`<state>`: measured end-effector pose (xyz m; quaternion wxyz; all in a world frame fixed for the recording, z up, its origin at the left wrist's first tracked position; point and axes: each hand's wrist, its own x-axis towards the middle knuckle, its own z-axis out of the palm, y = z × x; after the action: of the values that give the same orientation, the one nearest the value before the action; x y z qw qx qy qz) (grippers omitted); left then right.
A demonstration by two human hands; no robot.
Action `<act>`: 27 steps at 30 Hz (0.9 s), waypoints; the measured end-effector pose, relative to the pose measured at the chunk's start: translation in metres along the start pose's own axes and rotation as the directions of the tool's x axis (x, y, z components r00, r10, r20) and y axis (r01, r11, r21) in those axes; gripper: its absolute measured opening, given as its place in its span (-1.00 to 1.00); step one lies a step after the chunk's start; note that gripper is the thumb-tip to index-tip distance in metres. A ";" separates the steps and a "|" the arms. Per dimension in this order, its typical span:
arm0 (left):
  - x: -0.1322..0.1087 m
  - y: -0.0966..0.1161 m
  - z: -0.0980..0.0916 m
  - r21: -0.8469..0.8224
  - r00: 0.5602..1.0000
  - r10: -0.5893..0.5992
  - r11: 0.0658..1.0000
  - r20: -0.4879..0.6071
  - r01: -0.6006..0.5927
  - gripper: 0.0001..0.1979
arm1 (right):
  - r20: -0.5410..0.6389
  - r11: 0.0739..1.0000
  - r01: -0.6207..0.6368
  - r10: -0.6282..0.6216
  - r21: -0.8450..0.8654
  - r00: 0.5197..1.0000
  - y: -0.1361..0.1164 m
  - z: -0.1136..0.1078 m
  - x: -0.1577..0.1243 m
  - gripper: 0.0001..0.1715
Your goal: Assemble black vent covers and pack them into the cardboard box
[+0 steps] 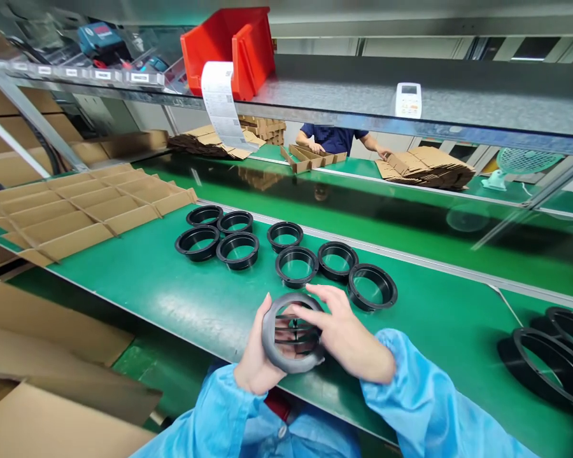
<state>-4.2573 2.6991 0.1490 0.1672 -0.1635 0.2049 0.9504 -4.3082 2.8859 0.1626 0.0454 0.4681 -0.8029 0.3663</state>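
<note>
In the head view my left hand [258, 356] is closed around the side of a round air vent [270, 337], which has a thick dark grey rim and black slats across its opening. The vent is tilted up towards me, just above the near edge of the bench. My right hand [348, 334] reaches over it from the right with fingers spread, the fingertips at the upper rim and over the opening. Its thumb is hidden. Beyond my hands, several black flanged rings [297, 266] lie on the green bench [148, 305] in two groups.
Cardboard dividers [86, 210] lie at the left of the bench. More black rings [549, 366] are piled at the right edge. A shelf [339, 83] overhead carries a red bin [251, 57]. Across the bench a person [332, 137] handles cardboard. Open cartons [52, 407] stand lower left.
</note>
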 end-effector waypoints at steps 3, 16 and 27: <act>0.003 0.005 -0.001 -0.010 0.999 0.018 1.000 -0.050 -0.019 -0.57 | 0.087 0.963 0.171 -0.156 -0.207 0.984 -0.003 0.010 -0.001 -0.12; 0.031 0.027 0.012 0.822 0.865 0.501 0.496 -0.009 -0.279 -0.43 | 0.009 0.979 -0.052 0.054 -0.196 0.998 -0.005 0.004 -0.001 0.44; 0.064 0.059 -0.006 0.885 0.821 0.565 0.336 0.084 -0.322 -0.61 | -0.095 0.939 -0.162 0.139 -0.304 0.986 -0.003 -0.003 -0.001 0.29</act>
<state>-4.3358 2.6622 0.1394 -0.0674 -0.1052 0.7120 0.6910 -4.3064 2.8876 0.1656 0.1194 0.3787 -0.8818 0.2544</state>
